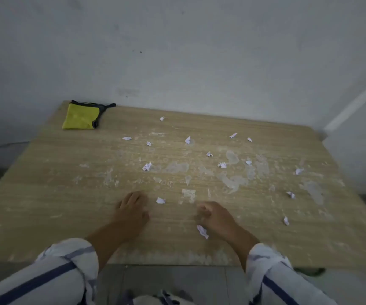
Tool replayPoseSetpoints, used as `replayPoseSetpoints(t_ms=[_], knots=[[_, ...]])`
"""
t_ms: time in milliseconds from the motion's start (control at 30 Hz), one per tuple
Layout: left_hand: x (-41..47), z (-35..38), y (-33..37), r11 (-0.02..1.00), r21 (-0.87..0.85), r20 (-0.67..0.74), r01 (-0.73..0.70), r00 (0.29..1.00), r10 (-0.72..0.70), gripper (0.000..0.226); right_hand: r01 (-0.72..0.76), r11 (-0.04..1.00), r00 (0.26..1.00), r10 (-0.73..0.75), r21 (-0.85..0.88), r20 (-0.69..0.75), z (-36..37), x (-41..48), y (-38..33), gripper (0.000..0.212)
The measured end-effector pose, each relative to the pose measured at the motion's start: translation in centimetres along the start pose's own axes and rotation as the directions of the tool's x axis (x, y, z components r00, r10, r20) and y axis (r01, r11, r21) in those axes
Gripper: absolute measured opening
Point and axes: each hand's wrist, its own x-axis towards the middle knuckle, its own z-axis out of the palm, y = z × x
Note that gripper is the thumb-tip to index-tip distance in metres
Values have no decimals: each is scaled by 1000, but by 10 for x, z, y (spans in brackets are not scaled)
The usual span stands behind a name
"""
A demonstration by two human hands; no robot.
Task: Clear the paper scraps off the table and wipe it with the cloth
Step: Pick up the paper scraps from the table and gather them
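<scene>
Striped sleeves (63, 267), rolled, nearest. Left hand (132, 211) lay flat, fingers relaxed, on stained wooden table (45, 194); right hand (215, 216) curled, contents indiscernible. Cloth (80, 117): yellow, folded, sat at far-left corner by white wall (177, 51). Scraps (147, 166): small, white, crumpled, lay scattered centre to right.

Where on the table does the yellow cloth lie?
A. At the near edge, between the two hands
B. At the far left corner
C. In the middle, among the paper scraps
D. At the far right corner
B: the yellow cloth lies folded at the far left corner of the table, with no hand touching it.
</scene>
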Motion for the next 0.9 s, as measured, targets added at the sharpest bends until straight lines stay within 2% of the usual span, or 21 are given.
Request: replayPoseSetpoints(t_ms=[67, 133, 233, 400, 500, 633, 767, 900], knots=[[-3, 6, 2, 1000, 6, -69, 17, 998, -17, 53, 56, 995, 998, -55, -80, 15, 9, -8, 8, 30], [-7, 13, 4, 1000, 11, -123, 16, 992, -15, 66, 89, 974, 996, -86, -207, 23, 22, -17, 14, 32], [-4, 20, 6, 999, -24, -146, 49, 988, -52, 79, 115, 958, 993, -118, -261, 3, 33, -20, 17, 38], [2, 20, 17, 989, -81, -118, 120, 985, -129, 57, 160, 928, 985, -171, -336, -2, 38, -9, 17, 34], [9, 14, 26, 993, -102, -157, 55, 985, -71, 49, 159, 931, 987, -161, -328, 19, 33, 4, 8, 24], [20, 8, 40, 991, -123, -154, 49, 986, -68, 46, 124, 971, 991, -131, -203, -23, 30, 22, -12, 15], [30, 6, 41, 999, -21, -61, -32, 998, 31, 30, 54, 997, 998, -55, -59, -6, 29, 42, -42, 14], [34, -2, 28, 998, -48, -17, 33, 999, -34, 26, -110, 970, 993, 101, 215, 53, 34, 63, -76, 17]])
